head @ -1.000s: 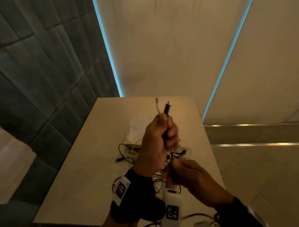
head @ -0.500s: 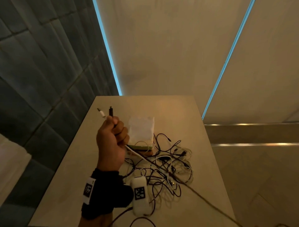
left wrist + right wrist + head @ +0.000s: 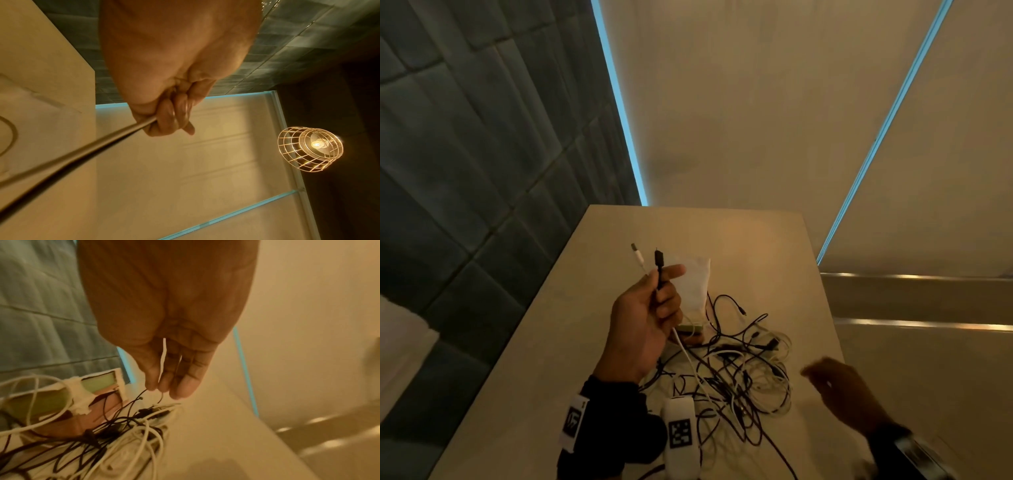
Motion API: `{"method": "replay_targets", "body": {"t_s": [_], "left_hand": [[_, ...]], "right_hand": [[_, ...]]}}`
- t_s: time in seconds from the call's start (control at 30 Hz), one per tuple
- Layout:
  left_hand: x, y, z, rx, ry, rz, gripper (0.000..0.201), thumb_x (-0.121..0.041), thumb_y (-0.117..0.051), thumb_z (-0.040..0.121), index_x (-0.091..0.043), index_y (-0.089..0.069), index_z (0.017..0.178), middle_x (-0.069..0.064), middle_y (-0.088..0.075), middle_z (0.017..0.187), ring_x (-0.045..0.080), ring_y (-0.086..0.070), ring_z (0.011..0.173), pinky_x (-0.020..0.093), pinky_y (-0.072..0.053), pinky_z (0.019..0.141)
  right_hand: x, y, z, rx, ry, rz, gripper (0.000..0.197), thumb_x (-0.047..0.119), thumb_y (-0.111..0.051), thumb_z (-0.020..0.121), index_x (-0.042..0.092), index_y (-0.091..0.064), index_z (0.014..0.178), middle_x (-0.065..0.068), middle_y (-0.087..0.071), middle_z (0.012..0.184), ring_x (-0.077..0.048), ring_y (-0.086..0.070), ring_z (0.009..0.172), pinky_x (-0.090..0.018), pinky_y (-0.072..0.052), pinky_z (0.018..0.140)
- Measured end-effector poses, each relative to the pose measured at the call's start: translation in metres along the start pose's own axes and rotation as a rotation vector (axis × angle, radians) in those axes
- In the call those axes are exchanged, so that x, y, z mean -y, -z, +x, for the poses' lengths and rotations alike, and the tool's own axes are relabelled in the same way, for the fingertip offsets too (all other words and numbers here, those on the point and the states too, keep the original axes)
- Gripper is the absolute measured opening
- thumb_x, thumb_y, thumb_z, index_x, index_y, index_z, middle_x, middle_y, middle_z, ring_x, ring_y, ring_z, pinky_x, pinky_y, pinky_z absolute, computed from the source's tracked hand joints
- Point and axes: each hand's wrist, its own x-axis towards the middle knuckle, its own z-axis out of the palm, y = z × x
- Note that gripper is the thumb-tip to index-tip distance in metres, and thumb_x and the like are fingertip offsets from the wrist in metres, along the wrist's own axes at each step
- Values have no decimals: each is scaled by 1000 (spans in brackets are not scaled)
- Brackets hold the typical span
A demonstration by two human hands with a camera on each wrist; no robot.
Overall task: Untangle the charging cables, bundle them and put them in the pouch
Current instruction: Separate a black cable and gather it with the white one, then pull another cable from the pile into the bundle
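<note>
My left hand [image 3: 659,294] is raised over the table [image 3: 541,363] and grips two cables near their ends. A white plug [image 3: 636,254] and a black plug [image 3: 658,262] stick up above the fist. Both cables [image 3: 78,159] run taut from the curled left hand [image 3: 172,116] down to the tangle of black and white cables [image 3: 739,373]. Behind the hand lies the white translucent pouch [image 3: 695,284]. My right hand [image 3: 832,380] hovers at the tangle's right side, fingers relaxed and blurred. A thin pale strand [image 3: 162,360] lies along the fingers of that right hand [image 3: 174,382].
A green and pink flat item [image 3: 96,381] lies under the pouch's near end. The table's right edge [image 3: 825,325] drops to the floor just beside the right hand. A dark padded wall [image 3: 465,171] stands on the left. A wire cage lamp [image 3: 310,149] hangs overhead.
A second ago both hands worked the cables together, raised mid-table. The left hand swung left with the two plugs; the right hand let go, dropped out of view and has come back at the tangle's right.
</note>
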Motion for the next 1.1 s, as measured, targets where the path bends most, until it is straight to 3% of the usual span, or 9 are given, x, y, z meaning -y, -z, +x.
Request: {"method": "replay_targets", "body": {"t_s": [0.07,0.13,0.33,0.5,0.67,0.8,0.87,1.0,1.1], "left_hand": [[1,-4,1,-3,7,49,39,-22,-35,101,2,-61,116,-3,-39,64,8,-33,51,21,-30,48],[2,-6,2,-6,-10,93,37,-18,-35,101,4,-60,118,-1,-42,68,8,-38,53,20,-34,47],[0,-12,-2,2,-57,230,27,-17,-41,99,-2,-62,103,4,-53,72,13,-46,52,23,-45,44],[5,-5,1,-10,-69,285,24,-20,-40,100,-6,-59,100,2,-49,62,10,-34,43,20,-33,41],[12,-1,5,-53,-83,305,25,-18,-37,102,-7,-59,95,-1,-46,59,10,-32,46,22,-26,46],[20,-3,11,-93,-61,322,26,-15,-36,101,-7,-59,91,-2,-40,58,8,-28,46,23,-21,47],[25,-7,14,-85,-54,352,25,-14,-37,101,-7,-59,92,-2,-36,59,8,-27,45,23,-20,45],[39,-16,23,-112,-50,547,20,-19,-45,99,-11,-63,98,-3,-33,58,8,-28,45,21,-25,43],[52,-18,29,-156,-97,732,20,-36,-51,96,-24,-67,100,-4,-44,60,13,-41,52,29,-40,51]], "right_hand": [[10,-5,51,33,60,-43,32,1,-51,91,21,-72,103,3,-65,102,-13,-62,94,-27,-52,83],[17,-14,83,84,17,-92,42,-7,-47,85,20,-71,106,0,-63,107,-19,-61,99,-28,-51,84],[10,-40,111,242,-34,-256,37,4,-51,87,26,-65,113,2,-53,115,-23,-59,102,-32,-49,74],[3,-48,108,225,35,-395,15,19,-52,92,18,-57,105,-2,-48,118,-26,-49,107,-36,-40,64],[23,-20,109,284,108,-412,18,26,-52,94,17,-52,109,0,-52,103,-26,-50,105,-30,-33,76],[47,14,115,139,110,69,11,22,-70,85,19,-60,86,1,-62,88,-19,-58,83,-22,-42,66],[64,25,114,39,99,363,13,14,-73,83,21,-62,79,-1,-67,82,-18,-63,79,-28,-51,73],[116,39,102,-15,52,965,10,8,-57,94,-1,-62,98,-22,-68,82,-37,-67,75,-43,-59,73],[155,41,92,-51,51,1129,15,12,-54,97,-2,-57,102,-19,-59,72,-30,-58,60,-38,-54,57]]}}
